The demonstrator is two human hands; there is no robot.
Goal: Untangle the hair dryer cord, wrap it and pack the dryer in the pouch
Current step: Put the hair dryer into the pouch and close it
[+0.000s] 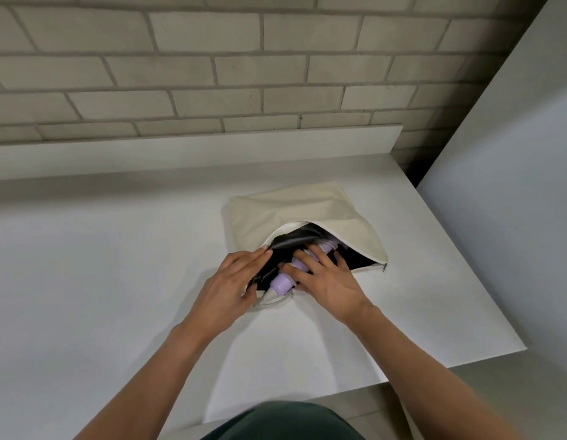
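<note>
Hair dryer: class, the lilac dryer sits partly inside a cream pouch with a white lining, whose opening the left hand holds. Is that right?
Not quite: the head view shows the lining is black, not white. The lilac hair dryer does sit partly inside the cream pouch, whose opening the left hand holds.

Both arms are bare from the lower frame edge up to the left grip (pixel 234 281) and right grip (pixel 326 281). A dark green garment (pixel 282 420) shows at bottom centre.
</note>
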